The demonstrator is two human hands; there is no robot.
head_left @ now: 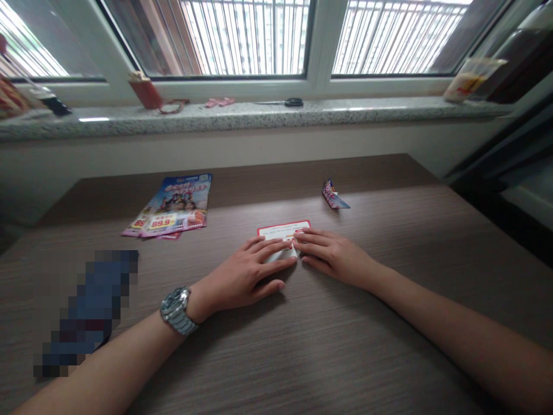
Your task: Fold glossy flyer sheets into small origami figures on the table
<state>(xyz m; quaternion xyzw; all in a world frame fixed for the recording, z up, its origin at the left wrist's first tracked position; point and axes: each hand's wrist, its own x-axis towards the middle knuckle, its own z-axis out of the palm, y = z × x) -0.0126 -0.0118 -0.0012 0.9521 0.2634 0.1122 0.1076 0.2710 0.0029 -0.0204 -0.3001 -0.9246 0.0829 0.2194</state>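
A small white paper with a red border lies on the brown table, partly hidden under my fingers. My left hand, with a metal watch on its wrist, rests on the paper's lower left part, fingers stretched out. From the right, my right hand lays its extended fingers on the paper's right side. The fingertips of both hands are close together near the middle of the paper. Neither hand is gripping anything. Beyond my right hand stands a small folded piece of colourful paper.
Colourful flyers lie at the back left of the table. A pixelated dark blue object is beside my left forearm. On the windowsill are a red container, scissors and a plastic cup.
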